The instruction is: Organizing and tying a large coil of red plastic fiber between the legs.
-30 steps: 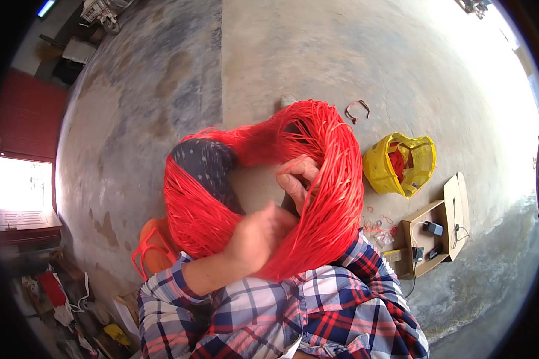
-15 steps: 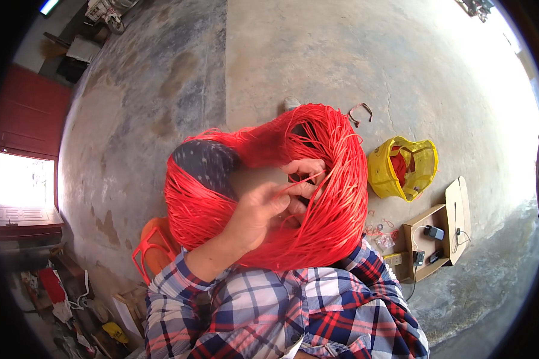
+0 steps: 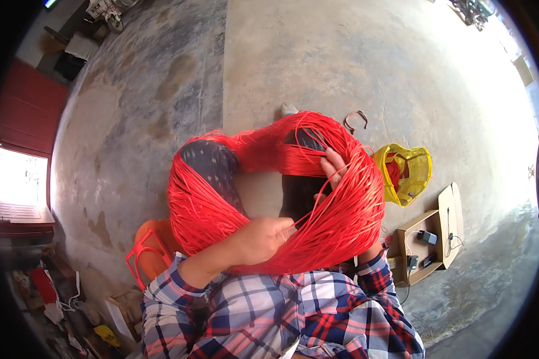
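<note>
A large hank of thin red cord [image 3: 356,206] lies in a wide ring around my knees, which are in dark spotted trousers [image 3: 209,164]. At the ring's near inner edge my left hand [image 3: 266,240] is closed in a pinch on a strand of the cord. My right hand [image 3: 334,167] reaches under the right side of the hank from outside. Its fingers curl up over the inner edge, gripping the bundle; the palm and most of the wrist are hidden beneath the strands.
To the right stand a yellow mesh-like basket [image 3: 406,173] with red material inside and an open cardboard box [image 3: 412,224] holding dark devices and cables. A dark curved band [image 3: 356,121] lies on the concrete floor ahead. An orange-red plastic seat [image 3: 153,248] is at my left.
My left hand has drawn back toward me from the middle of the ring. My right hand has moved away from it to the right, and the hank's right side has shifted outward.
</note>
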Motion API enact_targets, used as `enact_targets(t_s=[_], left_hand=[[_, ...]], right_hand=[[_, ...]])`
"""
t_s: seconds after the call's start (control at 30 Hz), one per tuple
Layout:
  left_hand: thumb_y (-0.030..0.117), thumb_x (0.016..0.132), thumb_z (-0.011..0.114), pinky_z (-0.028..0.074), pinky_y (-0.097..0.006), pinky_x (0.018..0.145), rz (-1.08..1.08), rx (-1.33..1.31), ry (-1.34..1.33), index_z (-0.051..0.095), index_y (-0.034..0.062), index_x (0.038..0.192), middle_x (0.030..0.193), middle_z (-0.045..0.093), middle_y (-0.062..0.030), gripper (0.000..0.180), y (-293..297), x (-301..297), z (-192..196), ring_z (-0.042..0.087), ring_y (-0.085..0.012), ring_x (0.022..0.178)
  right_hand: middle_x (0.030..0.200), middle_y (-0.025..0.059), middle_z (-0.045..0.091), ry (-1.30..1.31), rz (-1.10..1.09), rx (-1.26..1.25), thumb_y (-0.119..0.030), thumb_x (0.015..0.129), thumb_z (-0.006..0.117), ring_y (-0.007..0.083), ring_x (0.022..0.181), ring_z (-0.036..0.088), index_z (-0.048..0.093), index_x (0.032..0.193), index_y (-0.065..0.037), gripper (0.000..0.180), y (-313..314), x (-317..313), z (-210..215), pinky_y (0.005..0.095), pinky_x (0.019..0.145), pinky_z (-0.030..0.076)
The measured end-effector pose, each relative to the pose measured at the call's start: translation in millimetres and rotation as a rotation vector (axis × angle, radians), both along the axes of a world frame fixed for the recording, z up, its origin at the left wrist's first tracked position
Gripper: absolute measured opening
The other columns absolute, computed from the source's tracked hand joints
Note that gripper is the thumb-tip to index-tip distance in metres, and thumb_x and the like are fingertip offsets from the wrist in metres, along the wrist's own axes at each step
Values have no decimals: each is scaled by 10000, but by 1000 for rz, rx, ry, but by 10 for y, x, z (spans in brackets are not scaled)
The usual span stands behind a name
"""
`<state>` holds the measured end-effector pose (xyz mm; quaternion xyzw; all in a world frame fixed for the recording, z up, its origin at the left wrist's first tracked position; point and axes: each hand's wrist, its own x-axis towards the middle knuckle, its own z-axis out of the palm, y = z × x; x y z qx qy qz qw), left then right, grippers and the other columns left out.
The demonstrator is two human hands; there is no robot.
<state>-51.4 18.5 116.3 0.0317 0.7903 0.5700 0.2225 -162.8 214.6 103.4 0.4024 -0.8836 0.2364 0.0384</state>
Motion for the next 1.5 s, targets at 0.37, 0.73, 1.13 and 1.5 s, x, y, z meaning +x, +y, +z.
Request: enact_targets(t_s=[0.37,0.73,1.13,1.5], left_hand=[[156,991,460,404,-226,638,247,325,161,607,-37,962,751,546,83,244,-113,-128,125,417,-26,725],[227,1000,445,397,-213,552,338,264,52,579,19,799,644,506,56,319,-79,-521,5,440,-27,613],[205,968,502,348,-308,523,36,136,14,495,0,736,579,357,-41,310,25,29,38,346,-98,564],[191,957,518,497,-286,761,141,-9,298,631,-18,851,918,675,-126,260,-325,-152,225,646,-183,846]], right_hand=[[1453,134,357,233,61,-283,-158,845,631,305,1283,417,437,1331,-53,533,-498,-661,-1,398,1029,366],[1458,117,332,286,-228,-287,-201,823,661,204,999,535,383,1371,-14,642,-471,-1268,-416,326,856,462],[1418,142,404,-415,-69,-313,-202,844,574,280,1296,396,404,1371,-63,571,410,57,-985,381,1092,282],[994,87,656,-959,-674,-449,-138,893,617,136,811,640,581,1138,23,295,1779,518,-1401,253,672,494]])
